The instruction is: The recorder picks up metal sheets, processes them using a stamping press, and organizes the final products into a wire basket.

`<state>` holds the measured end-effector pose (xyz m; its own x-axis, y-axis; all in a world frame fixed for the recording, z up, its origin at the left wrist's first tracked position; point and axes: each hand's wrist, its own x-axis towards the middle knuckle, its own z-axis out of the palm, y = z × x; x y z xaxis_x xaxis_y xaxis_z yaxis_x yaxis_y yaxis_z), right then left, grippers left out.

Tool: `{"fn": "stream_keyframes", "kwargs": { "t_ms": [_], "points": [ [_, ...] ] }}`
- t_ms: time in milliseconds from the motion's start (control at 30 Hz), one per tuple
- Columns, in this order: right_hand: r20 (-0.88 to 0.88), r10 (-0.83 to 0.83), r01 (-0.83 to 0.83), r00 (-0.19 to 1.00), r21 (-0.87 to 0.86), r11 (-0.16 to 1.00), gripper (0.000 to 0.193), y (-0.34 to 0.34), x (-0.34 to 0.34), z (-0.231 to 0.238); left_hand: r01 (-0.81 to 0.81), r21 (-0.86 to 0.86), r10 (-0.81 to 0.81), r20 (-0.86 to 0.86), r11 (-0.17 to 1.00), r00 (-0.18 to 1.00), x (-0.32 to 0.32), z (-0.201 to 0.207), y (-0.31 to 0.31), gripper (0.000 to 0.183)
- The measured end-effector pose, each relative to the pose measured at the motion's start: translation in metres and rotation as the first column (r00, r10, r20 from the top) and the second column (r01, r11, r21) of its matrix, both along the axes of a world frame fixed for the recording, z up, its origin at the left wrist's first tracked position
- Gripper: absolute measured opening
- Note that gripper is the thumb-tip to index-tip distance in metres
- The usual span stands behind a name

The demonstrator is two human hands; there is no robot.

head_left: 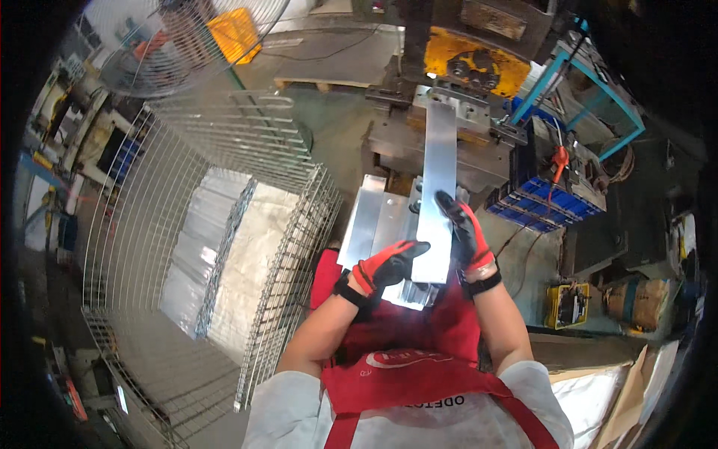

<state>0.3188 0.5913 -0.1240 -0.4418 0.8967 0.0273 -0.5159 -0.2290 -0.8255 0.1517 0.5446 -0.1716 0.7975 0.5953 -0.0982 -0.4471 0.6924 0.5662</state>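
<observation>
A long, flat, shiny metal strip [439,161] points away from me, its far end at the metal die block [473,112] of the machine. My left hand [390,265], in a red and black glove, grips the strip's near left edge with the thumb on top. On the right edge, a little farther along, my gloved right hand [465,230] is closed round the same strip, thumb lying on its face. More metal strips [365,222] lie stacked under and left of it, in front of my red apron [411,378]. My fingers beneath the strip are hidden.
To the left stands a wire mesh cage [258,344] holding stacked metal strips [196,247] and a pale sheet [250,262]. A large fan [179,45] rises behind it. Right of the machine are a blue crate [542,196], a turquoise frame [617,105] and a small yellow bin [567,305].
</observation>
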Motion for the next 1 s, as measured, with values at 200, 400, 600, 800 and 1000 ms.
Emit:
{"fn": "stream_keyframes", "kwargs": {
  "t_ms": [200,400,600,800,1000],
  "points": [
    [-0.205,0.224,-0.274,0.953,-0.258,0.926,0.054,-0.049,-0.017,0.008,-0.021,0.207,0.065,-0.203,0.978,0.977,-0.019,0.016,-0.066,0.035],
    [-0.059,0.271,-0.276,0.961,-0.101,0.956,0.044,-0.055,-0.013,-0.028,-0.221,0.315,0.348,-0.44,0.923,0.828,-0.03,0.006,-0.081,0.029],
    [0.242,-0.095,0.126,0.966,-0.115,0.985,0.032,-0.05,0.026,-0.063,0.385,0.644,0.745,-0.625,0.661,-0.234,-0.063,-0.002,-0.071,0.061],
    [0.606,-0.486,0.405,0.629,0.278,0.871,0.035,-0.026,0.075,-0.133,0.562,0.48,0.726,-0.571,0.674,-0.384,-0.065,-0.055,-0.048,0.065],
    [0.957,-0.277,0.269,-0.089,0.291,0.918,0.075,-0.019,0.07,-0.124,0.618,0.225,0.573,-0.685,0.754,-0.449,-0.061,-0.066,-0.041,0.073]
  ]
}}
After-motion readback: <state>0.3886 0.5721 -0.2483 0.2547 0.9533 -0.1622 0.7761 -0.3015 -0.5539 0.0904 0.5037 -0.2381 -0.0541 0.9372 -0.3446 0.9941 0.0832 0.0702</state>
